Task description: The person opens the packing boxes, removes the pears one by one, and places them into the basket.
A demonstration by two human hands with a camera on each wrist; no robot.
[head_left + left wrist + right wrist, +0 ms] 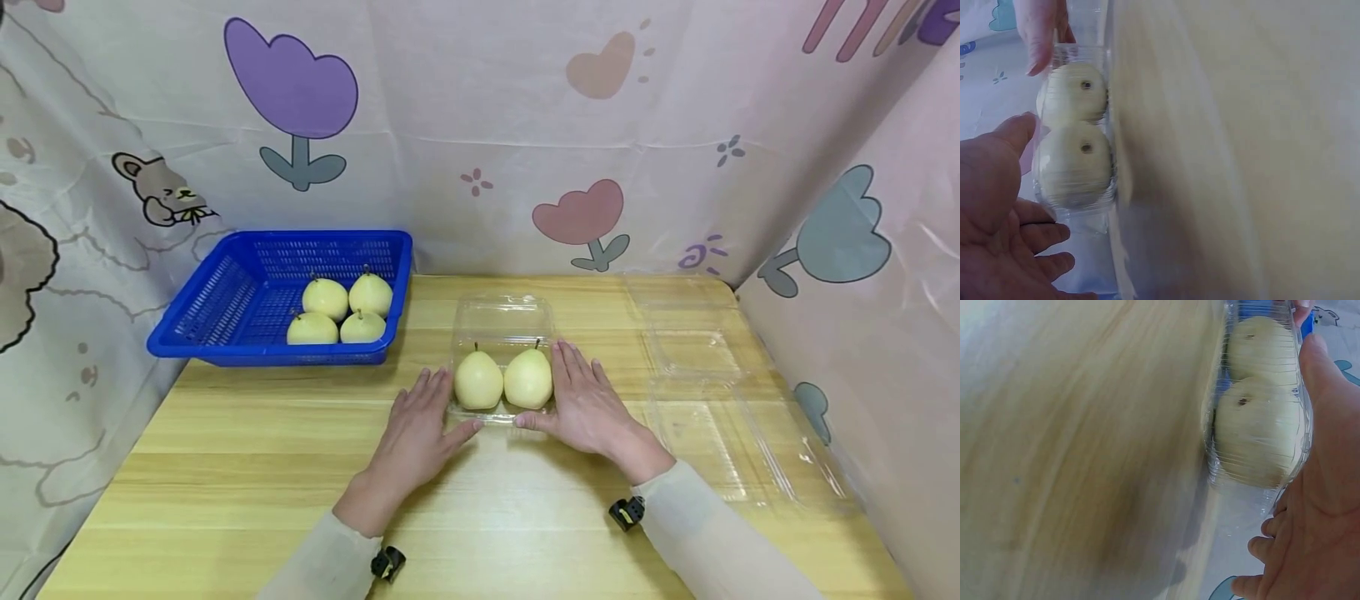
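Two pale yellow pears (478, 382) stand side by side with stems up in a clear plastic clamshell box (502, 317), its lid folded back towards the wall. My left hand (416, 437) lies along the box's left side, fingers extended, thumb at the front corner. On the other side, my right hand (588, 408) rests against the box with straight fingers and its thumb by the front edge. The left wrist view shows the pear bottoms (1079, 165) through the ribbed front wall. In the right wrist view, the right palm (1316, 506) faces the box.
A blue plastic basket (168, 342) stands at the back left of the wooden table (247, 467), with several pears (325, 298) in its right part. Open clear plastic boxes (697, 442) lie along the right side. A patterned cloth (450, 100) hangs behind the table.
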